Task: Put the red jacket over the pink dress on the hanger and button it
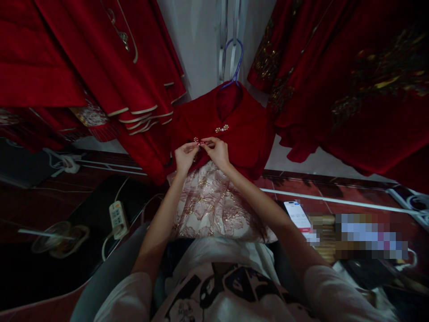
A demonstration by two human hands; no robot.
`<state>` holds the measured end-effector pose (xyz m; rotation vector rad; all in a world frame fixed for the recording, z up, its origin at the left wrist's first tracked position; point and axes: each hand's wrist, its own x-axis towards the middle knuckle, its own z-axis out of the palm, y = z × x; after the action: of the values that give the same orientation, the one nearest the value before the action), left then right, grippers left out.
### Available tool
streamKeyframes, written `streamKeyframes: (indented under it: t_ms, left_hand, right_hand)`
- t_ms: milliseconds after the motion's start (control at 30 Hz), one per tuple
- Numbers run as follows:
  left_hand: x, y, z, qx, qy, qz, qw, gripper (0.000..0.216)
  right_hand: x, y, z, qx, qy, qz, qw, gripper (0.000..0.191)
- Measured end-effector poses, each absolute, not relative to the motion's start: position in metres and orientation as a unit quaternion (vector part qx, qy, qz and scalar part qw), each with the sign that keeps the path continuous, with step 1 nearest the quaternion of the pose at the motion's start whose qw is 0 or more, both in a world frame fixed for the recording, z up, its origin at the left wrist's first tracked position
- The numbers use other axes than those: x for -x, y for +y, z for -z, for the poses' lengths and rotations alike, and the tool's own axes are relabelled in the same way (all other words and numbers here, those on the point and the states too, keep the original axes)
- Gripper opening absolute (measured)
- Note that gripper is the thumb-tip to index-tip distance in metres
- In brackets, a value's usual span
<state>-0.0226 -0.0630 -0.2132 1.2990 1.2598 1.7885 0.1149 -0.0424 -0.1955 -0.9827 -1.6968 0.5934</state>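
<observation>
A red jacket [244,138] hangs in front of me on a blue hanger [240,62]. One pearly flower-shaped clasp [221,129] sits fastened across its front below the collar. Lower down, my left hand [186,156] and my right hand [217,151] meet at the front opening, fingertips pinched together on a second clasp [196,139]. The fingers cover most of that clasp, so I cannot tell whether its halves are joined. Below the jacket, a pale pink and gold brocade skirt [214,205] spreads toward my lap.
Red garments [134,67] with gold trim hang on the left, and embroidered red ones [335,89] on the right. A power strip [118,218] and a plastic cup [60,239] lie on a black surface at left. A lit phone [297,217] lies right, near a white rail [335,201].
</observation>
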Motion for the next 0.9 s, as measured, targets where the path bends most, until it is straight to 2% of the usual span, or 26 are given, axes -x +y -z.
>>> streamKeyframes:
  t_ms: [267,367,500,600,667,767,900]
  left_hand:
    - [0.032,-0.061,0.211,-0.594,0.452,-0.605,0.278,0.021]
    - [0.034,-0.074,0.230,-0.626,0.468,-0.574,0.244,0.037]
    - [0.033,-0.104,0.274,-0.654,0.546,-0.511,0.113,0.057]
    - [0.027,-0.120,0.294,-0.644,0.598,-0.474,0.051,0.038]
    - [0.021,-0.125,0.291,-0.645,0.610,-0.459,0.026,0.024]
    - [0.010,-0.129,0.264,-0.637,0.601,-0.482,0.008,0.016]
    - [-0.014,-0.140,0.232,-0.620,0.574,-0.535,-0.011,0.012]
  right_hand:
    - [-0.124,-0.049,0.192,0.384,-0.720,-0.262,0.515,0.018]
    - [-0.142,-0.059,0.197,0.363,-0.726,-0.305,0.499,0.018]
    - [-0.172,-0.075,0.214,0.428,-0.732,-0.306,0.433,0.016]
    - [-0.188,-0.082,0.227,0.468,-0.740,-0.289,0.387,0.018]
    - [-0.192,-0.083,0.232,0.471,-0.755,-0.283,0.358,0.022]
    - [-0.192,-0.080,0.236,0.475,-0.761,-0.294,0.330,0.024]
    - [-0.194,-0.074,0.237,0.483,-0.720,-0.371,0.332,0.017]
